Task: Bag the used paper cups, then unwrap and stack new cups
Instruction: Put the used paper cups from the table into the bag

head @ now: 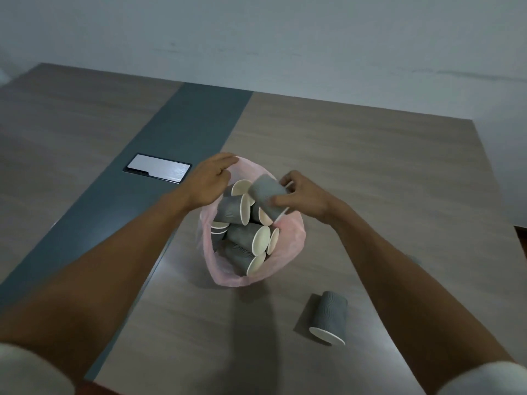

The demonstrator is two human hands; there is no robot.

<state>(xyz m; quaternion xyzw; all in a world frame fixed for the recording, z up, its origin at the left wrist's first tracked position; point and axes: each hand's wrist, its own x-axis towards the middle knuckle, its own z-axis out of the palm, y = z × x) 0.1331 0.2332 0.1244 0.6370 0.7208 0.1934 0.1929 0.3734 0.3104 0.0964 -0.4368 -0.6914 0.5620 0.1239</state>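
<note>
Far left there's just wood-grain tabletop [370, 155], then a dark grey strip [182, 129] running down it with a silver plate [157, 168] set flush in the strip, looks brushed metal, no writing on it that I can read. Moving right, the left hand [209, 181] sits at the far left rim of a pink bag [291, 238], fingers curled over the edge and pinching the plastic so the mouth stays wide. The bag stands on the tabletop right at the seam between the strip and the wood, and it's stuffed with grey cups [245, 232] lying every which way, cream insides showing, a couple nested together on the left side. They have a wavy ribbed texture, no logo or print I can make out. Over the right side of the bag's mouth the right hand [302, 195] grips one more cup [268, 195] by its wall, thumb on the near side and fingers round the far side, the cup tilted with its rim pointing down toward the pile. Both forearms cut across the lower view and hide a fair bit of tabletop. Further right and nearer me, a lone cup [330, 317] lies on its side on the wood, well apart from the bag, open end facing me. White sleeves [31, 372] peek in at the bottom corners.
</note>
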